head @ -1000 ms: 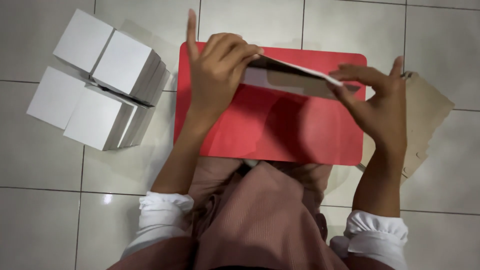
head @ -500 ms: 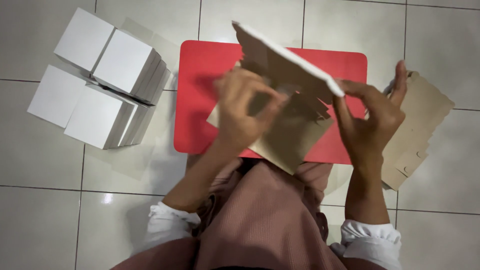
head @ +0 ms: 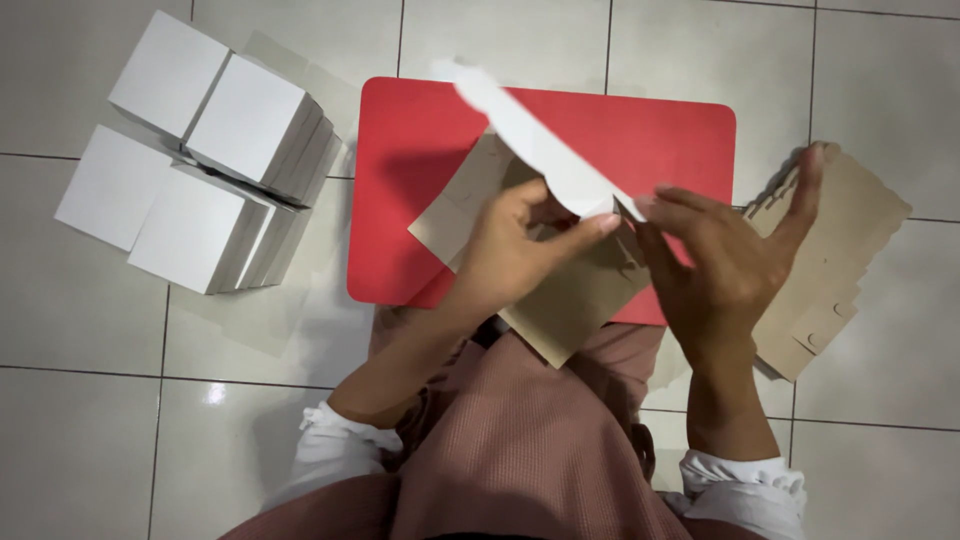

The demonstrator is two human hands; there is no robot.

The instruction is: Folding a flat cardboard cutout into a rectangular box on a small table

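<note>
Cardboard box blank (head: 575, 300), brown inside, is pinched by left hand (head: 515, 250) and right hand (head: 720, 265) over the red board (head: 420, 160)

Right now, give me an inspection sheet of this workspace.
Surface: red board on the pale tiled floor.
Job's things: flat cardboard box blank, white one side, brown the other, partly folded.
Clutter: white folded boxes left of the board; stack of brown blanks to the right.
Grippers: left hand and right hand both grip the blank.
Cables: nothing seen.
Surroundings: person's pink garment with white cuffs.
</note>
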